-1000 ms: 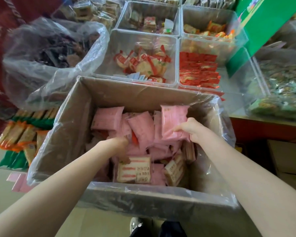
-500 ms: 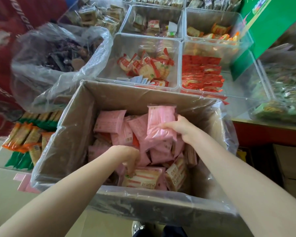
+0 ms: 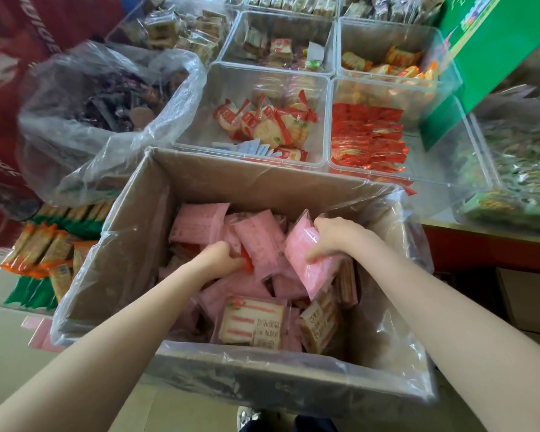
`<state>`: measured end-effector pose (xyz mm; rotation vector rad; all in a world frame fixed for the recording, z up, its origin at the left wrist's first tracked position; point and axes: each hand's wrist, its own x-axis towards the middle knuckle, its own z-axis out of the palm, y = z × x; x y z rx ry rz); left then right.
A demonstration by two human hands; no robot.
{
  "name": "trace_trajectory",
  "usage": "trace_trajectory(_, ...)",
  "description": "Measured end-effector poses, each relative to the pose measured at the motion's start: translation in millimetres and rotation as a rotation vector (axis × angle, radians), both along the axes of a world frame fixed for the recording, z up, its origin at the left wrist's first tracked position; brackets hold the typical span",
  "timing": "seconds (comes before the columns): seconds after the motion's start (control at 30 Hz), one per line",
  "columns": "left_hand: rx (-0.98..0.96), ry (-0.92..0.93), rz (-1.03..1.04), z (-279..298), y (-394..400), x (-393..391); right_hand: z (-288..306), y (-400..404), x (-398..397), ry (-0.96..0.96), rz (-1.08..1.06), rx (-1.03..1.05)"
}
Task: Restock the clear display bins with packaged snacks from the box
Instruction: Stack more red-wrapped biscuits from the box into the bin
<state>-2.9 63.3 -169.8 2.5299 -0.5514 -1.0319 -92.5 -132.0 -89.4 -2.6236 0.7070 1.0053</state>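
A cardboard box [image 3: 144, 213] lined with clear plastic stands in front of me, full of pink snack packets [image 3: 200, 224]. My right hand [image 3: 334, 238] grips a bunch of pink packets [image 3: 309, 260] just above the pile at the box's right side. My left hand [image 3: 220, 257] is down in the pile, fingers curled round a packet with a red edge [image 3: 247, 260]. Beyond the box stand clear display bins: one [image 3: 200, 120] holds round crackers in red wrappers, the one to its right [image 3: 443, 169] holds red packets.
A large clear bag of dark snacks [image 3: 100, 104] sits at the left rear. Orange and green packets [image 3: 44, 251] lie in a tray at the left. More bins [image 3: 281, 35] fill the back. A green carton [image 3: 493, 39] leans at the upper right, and green sweets [image 3: 518, 169] lie at the right.
My right hand has lowered its pink packets and shifted them to the box's right side. My left hand has moved forward in the pile and closed on a packet.
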Motion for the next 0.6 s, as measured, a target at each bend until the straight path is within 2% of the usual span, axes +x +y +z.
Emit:
trace_trajectory(0.07, -0.062, 0.042, 0.157, -2.9, -9.4, 2.4, -1.2, -0.7, -0.2, -0.017, 0.005, -0.039)
trace_trajectory(0.1, -0.055, 0.040, 0.161, -3.2, -13.5, 1.2, -2.5, -1.1, -0.5, -0.018, 0.006, -0.048)
trace_trajectory(0.2, -0.003, -0.055, 0.060, -4.6, -25.2, -3.4, -7.1, -2.4, -4.4, 0.002, 0.004, -0.066)
trace_trajectory(0.27, 0.008, -0.050, -0.001, -4.8, -29.7, -5.6, -8.6, -4.2, -7.3, 0.049, 0.023, -0.089)
trace_trajectory(0.43, 0.049, -0.134, 0.028, 3.5, -20.7, -2.9, -2.1, -2.1, -2.5, 0.209, 0.077, -0.160)
trace_trajectory(0.5, 0.028, -0.063, 0.048, 4.7, -17.4, -2.5, 2.1, 2.3, 1.2, 0.211, 0.105, -0.149)
trace_trajectory(0.6, -0.062, 0.078, 0.110, -0.4, -16.6, -5.6, 1.0, 8.4, 5.3, 0.115, 0.125, -0.096)
